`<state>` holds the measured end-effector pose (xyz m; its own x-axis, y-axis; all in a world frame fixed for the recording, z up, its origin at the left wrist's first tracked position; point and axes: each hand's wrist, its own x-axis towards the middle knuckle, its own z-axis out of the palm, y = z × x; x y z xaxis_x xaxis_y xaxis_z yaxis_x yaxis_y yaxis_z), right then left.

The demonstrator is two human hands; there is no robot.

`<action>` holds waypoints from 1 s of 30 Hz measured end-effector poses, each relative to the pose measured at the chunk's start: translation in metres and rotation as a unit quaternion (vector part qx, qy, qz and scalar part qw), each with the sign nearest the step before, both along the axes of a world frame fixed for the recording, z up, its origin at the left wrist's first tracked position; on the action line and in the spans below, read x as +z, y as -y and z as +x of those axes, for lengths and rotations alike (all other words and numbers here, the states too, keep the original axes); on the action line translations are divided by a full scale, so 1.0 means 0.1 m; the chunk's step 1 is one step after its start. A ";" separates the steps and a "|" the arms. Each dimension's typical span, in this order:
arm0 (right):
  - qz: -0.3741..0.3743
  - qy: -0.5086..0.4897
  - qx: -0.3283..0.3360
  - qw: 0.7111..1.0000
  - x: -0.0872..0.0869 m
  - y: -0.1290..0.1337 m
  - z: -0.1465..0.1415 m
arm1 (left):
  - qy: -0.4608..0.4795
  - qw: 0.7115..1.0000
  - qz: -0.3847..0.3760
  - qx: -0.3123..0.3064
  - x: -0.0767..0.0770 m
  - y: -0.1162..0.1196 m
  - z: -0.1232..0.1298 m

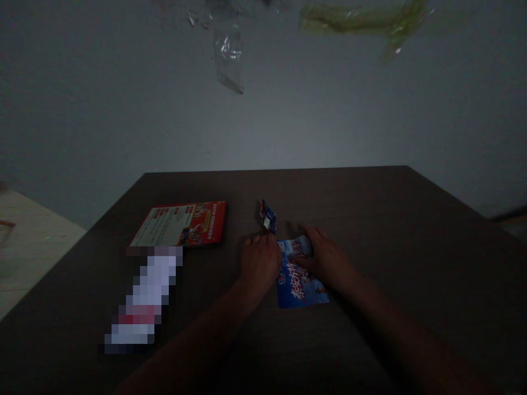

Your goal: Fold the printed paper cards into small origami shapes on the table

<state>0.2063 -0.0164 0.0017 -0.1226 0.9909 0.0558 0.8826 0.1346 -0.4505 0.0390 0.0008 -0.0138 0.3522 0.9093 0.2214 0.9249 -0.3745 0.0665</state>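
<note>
A blue printed leaflet (302,291) with large white and red characters lies on the dark table. My left hand (260,258) is closed at the leaflet's left edge, its knuckles up and its fingertips hidden. Just beyond those knuckles, a small folded piece of printed paper (268,217) sticks up; whether it is part of the leaflet is hidden by the hand. Over the leaflet's right side rests my right hand (327,258), with the thumb across the print and the fingers stretched apart toward its far edge.
On the left lies a red and white printed pack or booklet (201,225). Nearer to me is a blurred-out white oblong item (152,291). The brown table (349,197) meets a pale wall (288,109) carrying yellow tape (354,19) and a clear plastic pouch (229,55).
</note>
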 end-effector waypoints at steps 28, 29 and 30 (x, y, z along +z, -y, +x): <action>0.009 -0.031 0.022 0.999 -0.04 -0.02 0.04 | 0.003 1.000 -0.002 0.005 0.00 0.01 -0.01; 0.010 -0.032 0.023 0.999 -0.05 -0.02 0.04 | 0.004 1.000 -0.004 0.006 0.01 0.02 -0.02; 0.009 -0.032 0.023 0.999 -0.05 -0.02 0.04 | 0.006 1.000 -0.007 0.008 0.02 0.02 -0.02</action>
